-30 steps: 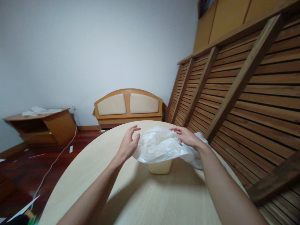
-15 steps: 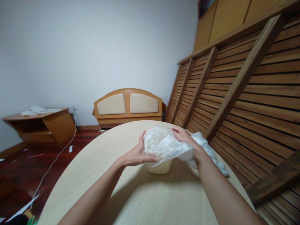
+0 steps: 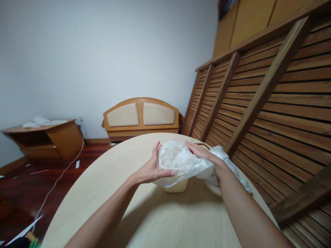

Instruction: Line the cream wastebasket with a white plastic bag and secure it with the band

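Left hand [image 3: 151, 168] – curved round the left side of the white plastic bag [image 3: 178, 160], thumb on the near side, fingers on the far side, grasping it loosely. Right hand [image 3: 199, 150] lies against the bag's far right edge, fingers extended; whether it pinches the film I cannot tell (thumb hidden).

The bag sits crumpled over the top of a cream container [image 3: 176, 187], which stands upright on the round table [image 3: 103, 193]. Its lower wall shows below the film.

Progress, as judged: film is over the container's top – done; the folds look bunched and uneven, so smoothing seems left. How much film is inside cannot be seen.

Orientation: the bag's long axis runs from the container rightward and toward the wearer, its loose end trailing past the right forearm. Beyond: a headboard [image 3: 141, 129], and a slatted wooden panel [image 3: 258, 113] at right.
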Demonstrator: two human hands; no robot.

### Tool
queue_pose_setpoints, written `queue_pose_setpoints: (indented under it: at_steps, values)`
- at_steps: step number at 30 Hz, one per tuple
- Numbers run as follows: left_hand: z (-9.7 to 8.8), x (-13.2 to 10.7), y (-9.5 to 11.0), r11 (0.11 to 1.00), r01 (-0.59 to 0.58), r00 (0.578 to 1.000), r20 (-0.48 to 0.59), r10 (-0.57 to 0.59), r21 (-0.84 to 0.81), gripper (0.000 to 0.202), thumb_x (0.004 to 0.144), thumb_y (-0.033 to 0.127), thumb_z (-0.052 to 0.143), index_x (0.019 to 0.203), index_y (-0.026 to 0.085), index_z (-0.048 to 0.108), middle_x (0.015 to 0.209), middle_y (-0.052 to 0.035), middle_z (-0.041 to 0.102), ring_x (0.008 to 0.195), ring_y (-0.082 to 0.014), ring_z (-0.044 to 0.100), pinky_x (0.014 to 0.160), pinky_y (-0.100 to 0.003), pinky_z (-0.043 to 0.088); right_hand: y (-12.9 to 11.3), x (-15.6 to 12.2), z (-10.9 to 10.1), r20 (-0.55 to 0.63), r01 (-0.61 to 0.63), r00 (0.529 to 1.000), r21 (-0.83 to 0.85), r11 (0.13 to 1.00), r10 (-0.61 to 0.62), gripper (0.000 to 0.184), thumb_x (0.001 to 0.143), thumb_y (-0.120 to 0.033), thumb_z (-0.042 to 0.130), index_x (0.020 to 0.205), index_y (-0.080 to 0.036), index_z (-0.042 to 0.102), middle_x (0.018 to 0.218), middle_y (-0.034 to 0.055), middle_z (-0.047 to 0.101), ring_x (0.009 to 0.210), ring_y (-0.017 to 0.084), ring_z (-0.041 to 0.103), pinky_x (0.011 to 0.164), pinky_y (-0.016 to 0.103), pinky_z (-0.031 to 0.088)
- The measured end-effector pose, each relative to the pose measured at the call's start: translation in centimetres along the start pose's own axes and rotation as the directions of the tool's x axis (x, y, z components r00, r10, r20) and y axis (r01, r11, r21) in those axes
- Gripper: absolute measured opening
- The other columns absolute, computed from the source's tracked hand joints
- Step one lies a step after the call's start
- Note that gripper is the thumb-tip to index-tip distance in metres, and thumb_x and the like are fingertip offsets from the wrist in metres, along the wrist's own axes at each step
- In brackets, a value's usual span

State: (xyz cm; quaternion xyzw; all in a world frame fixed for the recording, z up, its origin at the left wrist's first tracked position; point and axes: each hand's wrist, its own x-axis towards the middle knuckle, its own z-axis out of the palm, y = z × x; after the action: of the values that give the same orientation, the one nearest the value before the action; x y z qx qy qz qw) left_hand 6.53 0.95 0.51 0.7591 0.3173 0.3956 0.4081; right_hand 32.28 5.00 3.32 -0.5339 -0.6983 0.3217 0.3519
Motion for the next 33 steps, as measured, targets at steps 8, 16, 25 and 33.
queue_pose_setpoints:
  at_steps: [8, 16, 25, 33]
  values:
    - [0.7, -0.6, -0.5, 0.982, -0.135, 0.99, -0.02, 0.139, 0.13, 0.141, 0.062, 0.037, 0.089, 0.153, 0.025, -0.019, 0.157, -0.0202, 0.026, 0.146, -0.038, 0.03, 0.122, -0.059, 0.016, -2.4, -1.8, 0.3, 0.204, 0.154, 0.961, 0.155, 0.976, -0.184, 0.044, 0.09, -0.057, 0.054, 0.105, -0.021, 0.073, 0.1, 0.0073, 0.075, 0.104, 0.025, 0.066, 0.097, 0.038, 0.052]
    - [0.8, -2.7, -1.7, 0.904, -0.251, 0.952, -0.081, 0.296, 0.347, 0.13, 0.066, 0.046, 0.086, 0.154, 0.026, -0.006, 0.158, -0.0213, 0.021, 0.143, -0.0414, 0.033, 0.118, -0.058, 0.028, -4.1, -2.9, 0.8, 0.314, 0.105, 0.93, 0.275, 0.956, -0.193, 0.04, 0.095, -0.044, 0.049, 0.127, -0.024, 0.063, 0.119, 0.005, 0.071, 0.111, 0.021, 0.065, 0.103, 0.039, 0.048]
    - [-0.2, -7.2, -6.2, 0.85, -0.263, 0.934, -0.102, 0.343, 0.456, 0.133, 0.071, 0.041, 0.083, 0.154, 0.031, -0.021, 0.163, -0.02, 0.0, 0.147, -0.0446, 0.024, 0.119, -0.061, 0.027, -5.4, -3.6, 2.4, 0.411, 0.103, 0.888, 0.261, 0.96, -0.207, 0.045, 0.094, -0.052, 0.05, 0.126, -0.023, 0.065, 0.124, 0.0058, 0.069, 0.114, 0.021, 0.063, 0.099, 0.035, 0.05]
    - [-0.7, -7.6, -6.8, 0.783, -0.319, 0.911, -0.054, 0.408, 0.535, 0.127, 0.073, 0.033, 0.081, 0.155, 0.032, -0.016, 0.164, -0.0178, -0.015, 0.146, -0.0457, 0.028, 0.114, -0.067, 0.032, -4.2, -2.0, 3.3, 0.327, 0.11, 0.926, 0.242, 0.964, -0.188, 0.051, 0.09, -0.061, 0.053, 0.103, -0.017, 0.074, 0.11, 0.009, 0.074, 0.105, 0.025, 0.064, 0.096, 0.039, 0.049]
